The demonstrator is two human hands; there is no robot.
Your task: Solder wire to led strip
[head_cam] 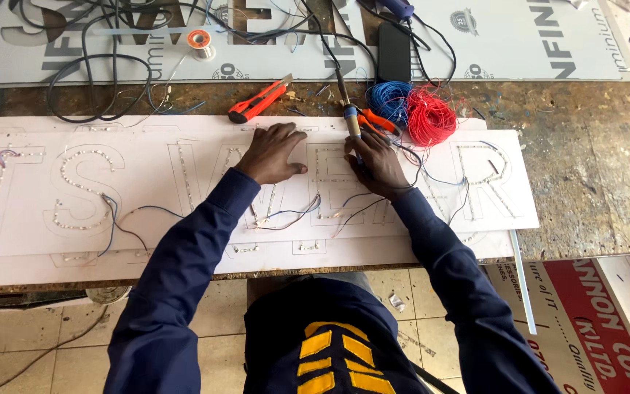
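- Head view: the left hand (273, 152) lies flat, fingers spread, pressing on the white sign panel (147, 241) near the middle of the frame; its grip is wide and holds nothing.
- The right hand (377, 162), just right of centre, has its grip closed around a soldering iron (344, 102), whose shaft runs up toward the top of the frame; the tip is hidden under the hand, so I cannot tell exactly where it touches.
- Judged from this, the step in hand is soldering the wiring at the cut-out letter between the two hands. The next move seems to call for a steady iron on one joint while the left hand keeps the panel from sliding.
- The panel is long and pale, spans the lower half of the worn wooden surface (592, 182), and carries large letter outlines lined with small light dots, with thin blue and dark wires looping between them.
- Above the right hand lie a blue wire coil (389, 98) and a red wire coil (432, 117), touching each other, with orange-handled pliers (377, 120) beside them.
- An orange utility knife (260, 98) lies above the left hand; a small solder spool (200, 41) sits at upper left.
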